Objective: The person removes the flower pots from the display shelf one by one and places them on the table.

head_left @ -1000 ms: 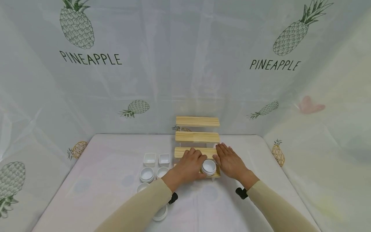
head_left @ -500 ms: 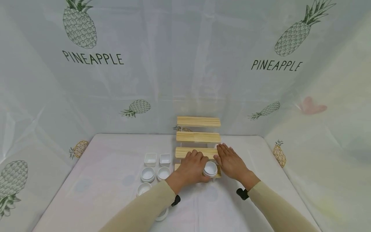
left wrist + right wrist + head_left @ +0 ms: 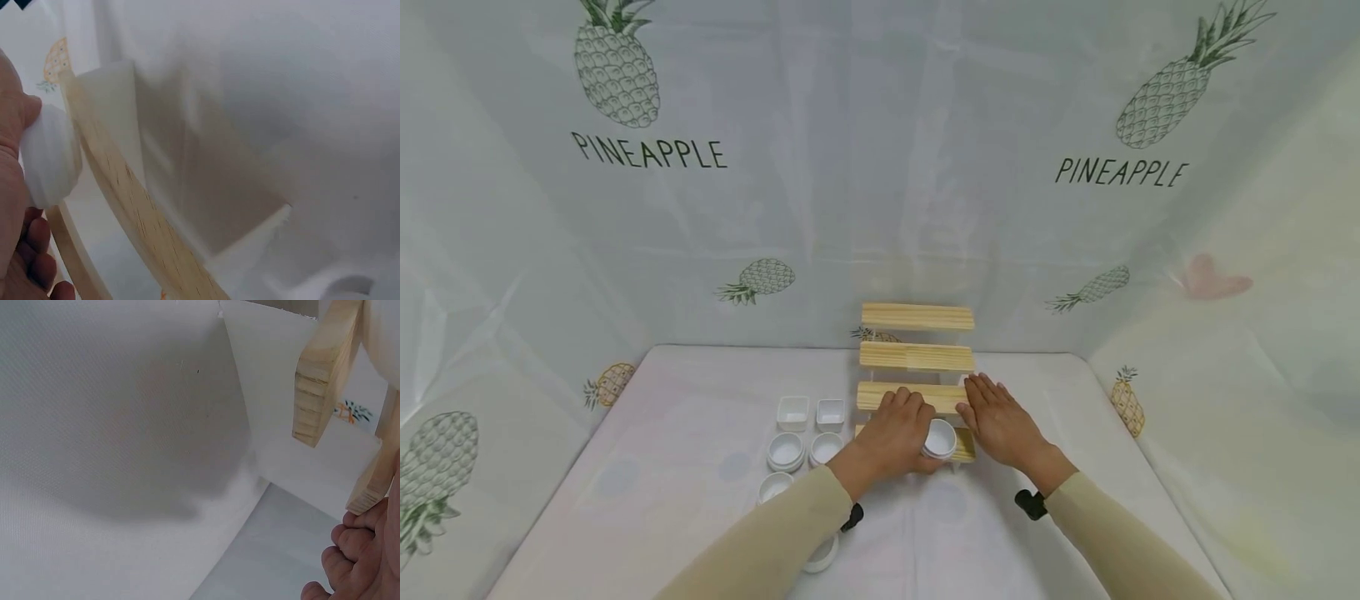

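A small round white bowl is on the lowest wooden slat of a tiered rack, towards its right end. My left hand grips it from the left, thumb at the front and curled fingers behind; the left wrist view shows the bowl against the thumb and palm. My right hand lies along the rack's right side with straight fingers. In the right wrist view its fingertips meet the end of a slat. That hand holds nothing.
Left of the rack stand two square white dishes, one square dish larger than the other. Several round bowls, such as a near bowl, stand in front of them, partly hidden by the left sleeve. A pineapple-print curtain hangs behind the table.
The bowl has shifted slightly left along the lowest slat, with the left hand around it. The right hand keeps its place at the rack's side. The head view has turned slightly.
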Demonstrator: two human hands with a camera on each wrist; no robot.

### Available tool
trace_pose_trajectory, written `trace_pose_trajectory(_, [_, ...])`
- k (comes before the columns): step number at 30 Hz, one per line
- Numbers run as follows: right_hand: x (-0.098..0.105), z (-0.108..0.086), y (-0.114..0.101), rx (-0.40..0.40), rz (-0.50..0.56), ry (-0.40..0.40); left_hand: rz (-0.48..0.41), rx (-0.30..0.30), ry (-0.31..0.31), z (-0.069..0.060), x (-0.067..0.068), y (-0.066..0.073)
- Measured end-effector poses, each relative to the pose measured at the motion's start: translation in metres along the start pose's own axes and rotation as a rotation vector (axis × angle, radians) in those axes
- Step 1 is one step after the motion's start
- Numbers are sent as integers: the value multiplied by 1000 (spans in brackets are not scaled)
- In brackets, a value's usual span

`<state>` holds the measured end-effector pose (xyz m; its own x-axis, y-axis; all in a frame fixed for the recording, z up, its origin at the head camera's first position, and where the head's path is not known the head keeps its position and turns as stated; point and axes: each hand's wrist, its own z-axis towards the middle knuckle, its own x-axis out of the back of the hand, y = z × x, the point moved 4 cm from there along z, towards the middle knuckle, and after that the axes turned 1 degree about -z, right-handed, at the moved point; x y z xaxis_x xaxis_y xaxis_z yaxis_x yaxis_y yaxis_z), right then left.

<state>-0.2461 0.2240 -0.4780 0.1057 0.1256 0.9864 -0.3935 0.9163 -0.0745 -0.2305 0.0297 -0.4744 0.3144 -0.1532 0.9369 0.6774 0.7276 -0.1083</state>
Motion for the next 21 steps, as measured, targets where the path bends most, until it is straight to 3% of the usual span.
trace_pose_trajectory(5, [-1,0,0,-5,3,-8,-46,8,15,-11,15,-12])
trace_pose_trajectory(9, [-4,0,0,-10,2,-30,-133,44,30,-30,32,-34])
trace_pose_trajectory(15, [-1,0,-2,15,29,-18,-232,132,33,-76,62,-67])
trace_pose_trajectory(21, [5,-1,-3,19,30,-5,-211,213,39,-131,82,-88])
